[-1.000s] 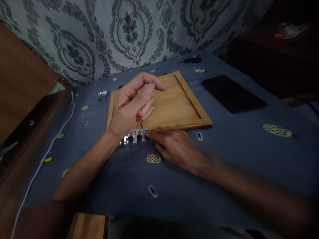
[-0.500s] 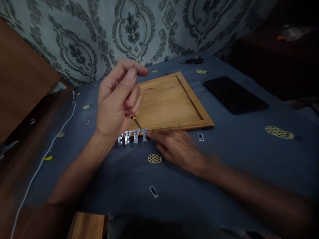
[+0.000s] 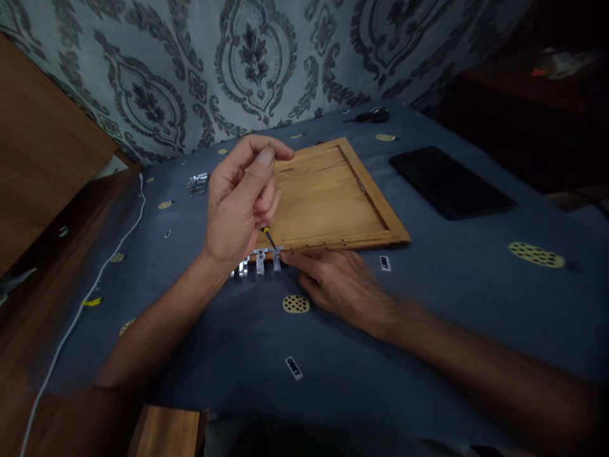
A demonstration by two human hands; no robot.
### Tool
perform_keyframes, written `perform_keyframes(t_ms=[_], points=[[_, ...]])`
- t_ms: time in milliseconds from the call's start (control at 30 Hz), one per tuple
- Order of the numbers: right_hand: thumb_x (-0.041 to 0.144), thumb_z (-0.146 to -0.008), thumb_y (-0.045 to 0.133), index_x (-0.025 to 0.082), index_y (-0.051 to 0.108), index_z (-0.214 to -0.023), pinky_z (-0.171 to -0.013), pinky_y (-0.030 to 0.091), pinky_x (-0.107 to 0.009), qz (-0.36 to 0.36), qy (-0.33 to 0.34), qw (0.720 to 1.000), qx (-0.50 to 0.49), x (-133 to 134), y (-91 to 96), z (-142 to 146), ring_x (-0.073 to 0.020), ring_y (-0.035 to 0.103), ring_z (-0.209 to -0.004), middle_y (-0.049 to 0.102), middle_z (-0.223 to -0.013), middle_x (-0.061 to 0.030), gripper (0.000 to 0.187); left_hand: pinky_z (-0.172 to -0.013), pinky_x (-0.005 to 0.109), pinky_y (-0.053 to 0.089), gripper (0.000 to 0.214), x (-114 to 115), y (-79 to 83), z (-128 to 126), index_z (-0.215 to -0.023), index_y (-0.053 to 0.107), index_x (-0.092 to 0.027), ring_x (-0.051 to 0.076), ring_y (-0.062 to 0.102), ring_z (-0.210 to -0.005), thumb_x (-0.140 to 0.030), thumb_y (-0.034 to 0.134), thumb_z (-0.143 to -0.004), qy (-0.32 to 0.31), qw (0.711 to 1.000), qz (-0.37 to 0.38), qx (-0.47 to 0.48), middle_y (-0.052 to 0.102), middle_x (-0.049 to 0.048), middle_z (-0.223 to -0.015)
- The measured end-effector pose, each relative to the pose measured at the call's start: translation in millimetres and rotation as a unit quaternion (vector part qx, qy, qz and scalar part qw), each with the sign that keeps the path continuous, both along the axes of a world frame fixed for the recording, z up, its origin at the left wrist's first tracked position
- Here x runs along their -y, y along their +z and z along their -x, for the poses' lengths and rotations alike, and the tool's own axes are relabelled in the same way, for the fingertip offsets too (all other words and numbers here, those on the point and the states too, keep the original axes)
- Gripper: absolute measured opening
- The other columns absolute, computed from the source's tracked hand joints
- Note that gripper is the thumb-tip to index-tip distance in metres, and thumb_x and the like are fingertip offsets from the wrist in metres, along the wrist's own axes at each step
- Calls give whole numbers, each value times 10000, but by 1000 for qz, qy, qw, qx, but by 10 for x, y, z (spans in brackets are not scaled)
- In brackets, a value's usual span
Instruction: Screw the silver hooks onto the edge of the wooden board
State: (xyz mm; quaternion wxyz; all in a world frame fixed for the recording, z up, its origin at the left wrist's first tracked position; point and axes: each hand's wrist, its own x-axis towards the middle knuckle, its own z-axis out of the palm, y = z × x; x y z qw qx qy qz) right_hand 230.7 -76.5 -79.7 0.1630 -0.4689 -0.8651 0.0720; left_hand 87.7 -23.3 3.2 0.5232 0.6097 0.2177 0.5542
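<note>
My left hand is closed round a screwdriver, raised over the near edge of a framed wooden panel. Most of the handle is hidden; a yellow collar and the thin shaft show below the fist. The shaft slants down to the rightmost metal hook on the panel's edge. At that hook, my right hand has its forefinger and thumb side against the metal, with the other fingers curled. Several similar metal hooks line the edge to the left, partly behind my left wrist.
A dark blue patterned cloth lies under everything. Loose metal hooks lie beyond my left hand. At the right is a black flat tablet-like thing; a dark tool lies at the back. A white cable runs along the left.
My left hand has moved right and slightly down, and the screwdriver shaft now stands at the rightmost hook. Loose hooks behind it have come into sight. My right hand stays in place.
</note>
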Motion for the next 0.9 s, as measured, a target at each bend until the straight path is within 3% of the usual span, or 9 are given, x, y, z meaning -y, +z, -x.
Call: perform_keyframes(t_ms=[233,633,767,900], points=[[96,-827,547,238,721,-1183,-672,416,-311,-6,-1,1000,-1,4,-17,-1,-212,684,-796,789,-920,-53,421,-363,182,184,159,-30,-35,14,-843,619,-186,48,136,-371,-308,635,-943,4,1000,-14,-16,228,-108,-457],[86,-831,571,240,725,-1160,-681,423,-307,15,-1,1000,4,12,35,0,-213,694,-829,790,-958,-54,394,-356,181,192,189,-84,-105,28,-859,627,-181,48,171,-371,-353,677,-918,2,1000,-31,-5,258,-107,-467],[82,-829,564,231,710,-1215,-670,427,-313,21,-3,1000,11,13,32,-1,-217,692,-788,790,-903,-59,439,-359,170,202,195,-61,-80,2,-860,620,-176,47,168,-369,-351,692,-907,-15,1000,-22,-7,243,-110,-476],[82,-829,558,239,716,-1197,-719,462,-328,9,-2,1000,-4,4,3,-2,-224,697,-845,787,-969,-63,430,-356,158,164,219,-43,-47,-19,-839,610,-172,35,137,-365,-358,715,-889,-78,997,-7,-7,213,-119,-470]])
